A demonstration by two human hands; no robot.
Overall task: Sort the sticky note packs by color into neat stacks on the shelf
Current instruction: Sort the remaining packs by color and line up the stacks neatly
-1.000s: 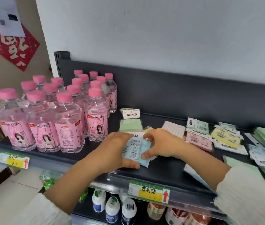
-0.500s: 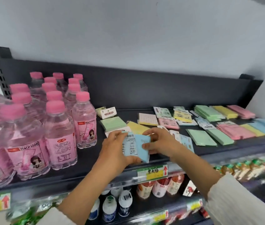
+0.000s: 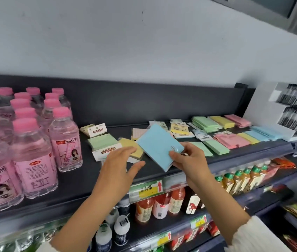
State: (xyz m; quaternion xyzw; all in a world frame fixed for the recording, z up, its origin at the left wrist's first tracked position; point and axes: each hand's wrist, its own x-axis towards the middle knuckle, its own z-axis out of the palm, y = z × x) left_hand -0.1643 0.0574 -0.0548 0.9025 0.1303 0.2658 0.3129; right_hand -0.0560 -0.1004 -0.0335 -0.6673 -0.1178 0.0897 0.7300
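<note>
My right hand (image 3: 186,160) pinches the flat square light-blue sticky note pack (image 3: 159,146) at its near corner, thumb on top. The pack is tilted and held clear of the dark grey metal shelf (image 3: 82,179). My left hand (image 3: 118,166) hovers just left of it, fingers straight and spread, holding nothing (I cannot tell whether the thumb grazes the pack's edge). Beyond my left hand's fingertips lie a flat yellow sticky note pack (image 3: 131,146) and a pale green sticky note pack (image 3: 102,141). Further left stand clear plastic soda bottles with pink caps (image 3: 65,139). Well right of my right hand sit a green stack (image 3: 206,123), a pink stack (image 3: 237,120) and a blue stack (image 3: 264,132).
</note>
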